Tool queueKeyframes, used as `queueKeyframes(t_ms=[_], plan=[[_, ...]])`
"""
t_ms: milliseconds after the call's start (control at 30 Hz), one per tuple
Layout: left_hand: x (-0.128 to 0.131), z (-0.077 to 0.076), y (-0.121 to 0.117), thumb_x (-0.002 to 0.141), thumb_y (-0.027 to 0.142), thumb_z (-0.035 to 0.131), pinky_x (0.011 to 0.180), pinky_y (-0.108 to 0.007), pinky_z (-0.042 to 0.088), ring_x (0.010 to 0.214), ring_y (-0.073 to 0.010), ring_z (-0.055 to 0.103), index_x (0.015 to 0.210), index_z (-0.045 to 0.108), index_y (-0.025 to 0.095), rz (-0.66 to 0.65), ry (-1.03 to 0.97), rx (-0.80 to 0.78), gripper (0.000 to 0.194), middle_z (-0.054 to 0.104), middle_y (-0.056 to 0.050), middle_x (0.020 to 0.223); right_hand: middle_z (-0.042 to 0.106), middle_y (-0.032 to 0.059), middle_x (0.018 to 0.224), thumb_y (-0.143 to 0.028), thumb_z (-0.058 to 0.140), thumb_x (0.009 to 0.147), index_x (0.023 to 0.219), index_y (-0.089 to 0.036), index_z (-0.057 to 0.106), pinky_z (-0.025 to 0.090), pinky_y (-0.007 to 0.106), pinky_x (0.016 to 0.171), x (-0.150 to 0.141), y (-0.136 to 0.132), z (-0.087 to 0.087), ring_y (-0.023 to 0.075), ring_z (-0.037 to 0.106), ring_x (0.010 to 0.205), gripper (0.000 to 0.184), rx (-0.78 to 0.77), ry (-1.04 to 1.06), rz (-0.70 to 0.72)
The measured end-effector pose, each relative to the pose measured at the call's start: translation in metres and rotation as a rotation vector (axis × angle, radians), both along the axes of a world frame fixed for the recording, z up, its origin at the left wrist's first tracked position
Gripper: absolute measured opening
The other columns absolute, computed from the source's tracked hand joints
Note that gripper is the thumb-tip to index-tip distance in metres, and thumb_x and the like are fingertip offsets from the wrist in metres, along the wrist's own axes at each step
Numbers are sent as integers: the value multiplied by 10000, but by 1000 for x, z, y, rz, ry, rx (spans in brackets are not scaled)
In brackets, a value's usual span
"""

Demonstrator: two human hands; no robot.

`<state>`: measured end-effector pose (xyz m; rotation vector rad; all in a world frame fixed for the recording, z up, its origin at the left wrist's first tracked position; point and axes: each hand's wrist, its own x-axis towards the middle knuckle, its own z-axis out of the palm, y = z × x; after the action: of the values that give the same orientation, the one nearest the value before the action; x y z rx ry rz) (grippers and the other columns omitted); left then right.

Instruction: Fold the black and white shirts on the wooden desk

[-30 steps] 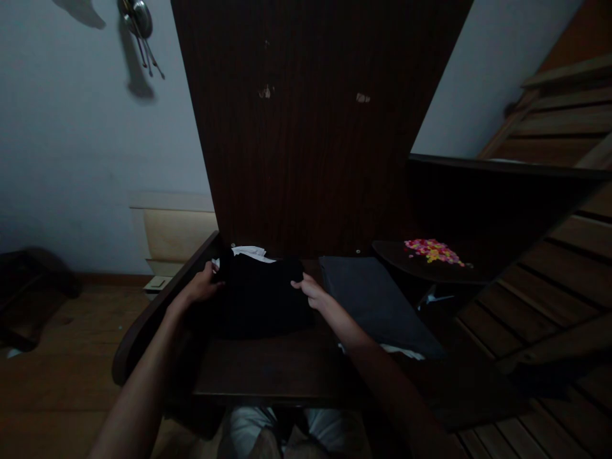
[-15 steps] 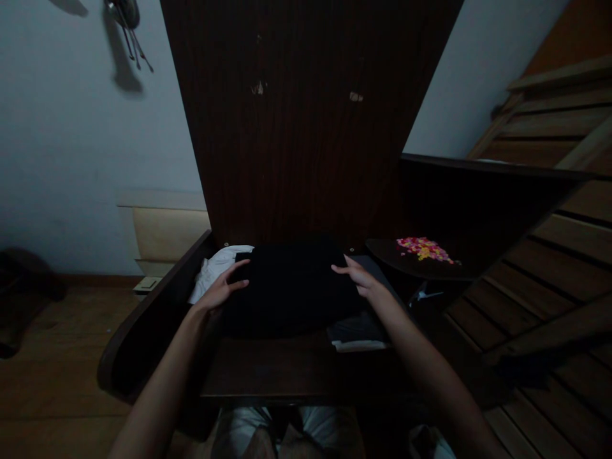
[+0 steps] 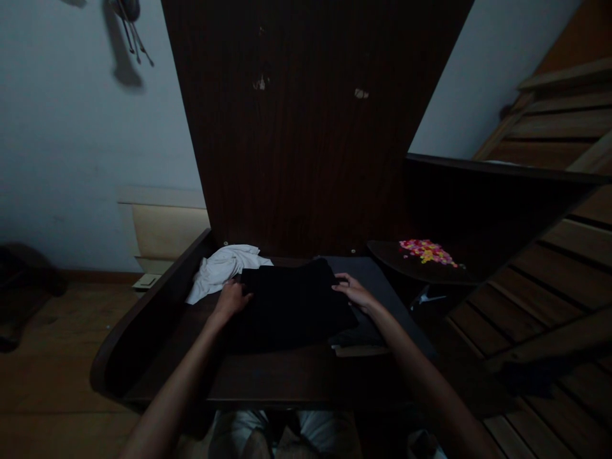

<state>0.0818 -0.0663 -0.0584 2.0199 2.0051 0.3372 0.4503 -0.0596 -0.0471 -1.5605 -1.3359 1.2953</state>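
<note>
1. The black cloth (image 3: 291, 306) lies at the middle of the dark worktop (image 3: 268, 380), between the two hands; its surface is so dark that hardly a fold shows.
2. The left hand (image 3: 232, 298) is at the cloth's left edge, thumb towards the cloth – it is too dark to tell whether the fingers are clamped on it or merely resting there.
3. The right hand (image 3: 354, 291) is at the right edge, forefinger and thumb slightly apart at their tips and pointing inward; whether fabric is pinched between them I cannot tell.
4. To the left, beyond the left hand, a crumpled white cloth (image 3: 222, 271) lies near the raised side board (image 3: 143, 319).
5. On the right, a flat grey piece (image 3: 370, 269) lies partly behind the right hand and forearm, with the black cloth reaching over its left part; a pale edge (image 3: 361, 350) shows along its near side.
6. Farther right, a small rounded shelf (image 3: 382, 252) carries a scatter of pink, red and yellow bits (image 3: 429, 251) – too small to identify.
7. A tall dark wooden panel (image 3: 306, 146) rises behind the worktop, and wooden slats (image 3: 554, 274) stand at the far right.
</note>
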Motion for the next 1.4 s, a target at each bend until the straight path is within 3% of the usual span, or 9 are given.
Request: queueKeyframes(t_ms=[167,267,467,567,767,933,1033,1167,1400], plan=[[6,3,11,778,407,590,720,-317,482,898,-274,667,842,655,159,38,-144,-148,265,700,-118,857,679,5,896,-242,699,700,1080,-210,538,467,222,620,-2,6,-9,137,630,726,414,37,50,8],[4,4,14,681,469,667,712,-324,486,887,-279,656,936,613,148,16,-310,-178,412,692,-102,902,671,0,884,-234,704,683,1071,-208,538,482,236,656,-1,10,-14,141,637,739,423,40,71,-19],[-2,13,-8,610,317,708,887,-372,494,1130,-276,598,1419,326,210,-229,-742,-314,902,612,-132,1270,661,2,907,-191,707,658,1061,-217,538,493,240,655,-1,16,-22,150,646,756,437,52,101,-53],[-7,21,-19,591,234,682,1010,-382,433,1283,-286,496,1361,465,250,-290,-797,-288,800,548,-91,1387,663,-1,901,-184,703,661,1070,-227,527,501,249,654,0,16,-25,159,653,763,448,62,111,-46],[-16,17,-38,631,250,626,968,-394,486,1204,-297,572,1302,576,214,-97,-903,-236,674,619,-79,1314,668,-13,888,-175,710,657,1076,-228,515,519,277,685,0,16,-26,168,664,772,464,69,96,-6],[-23,-5,-45,668,318,640,1035,-421,442,1276,-292,525,1362,521,204,-168,-787,-169,713,557,-105,1398,662,-11,877,-185,716,676,1080,-211,521,512,268,661,-2,19,-26,157,656,724,449,64,49,-14],[-27,-16,-37,604,342,713,1110,-435,361,1348,-302,448,1385,478,167,-180,-622,-18,834,477,-149,1463,676,7,862,-238,720,712,1055,-192,548,506,254,666,-4,21,-25,158,658,744,387,55,-6,-54],[-28,-22,-16,511,357,803,1105,-457,367,1329,-346,457,1368,452,105,-43,-478,108,959,479,-209,1437,698,24,823,-301,736,735,945,-170,600,486,227,630,-8,24,-21,149,654,718,282,1,-55,-56],[-16,-15,16,545,399,843,897,-379,534,1091,-310,643,1141,586,139,296,-635,-1,700,689,-151,1143,726,50,807,-351,761,730,807,-148,648,496,226,598,-23,31,-7,160,666,704,244,-46,-126,-9]])
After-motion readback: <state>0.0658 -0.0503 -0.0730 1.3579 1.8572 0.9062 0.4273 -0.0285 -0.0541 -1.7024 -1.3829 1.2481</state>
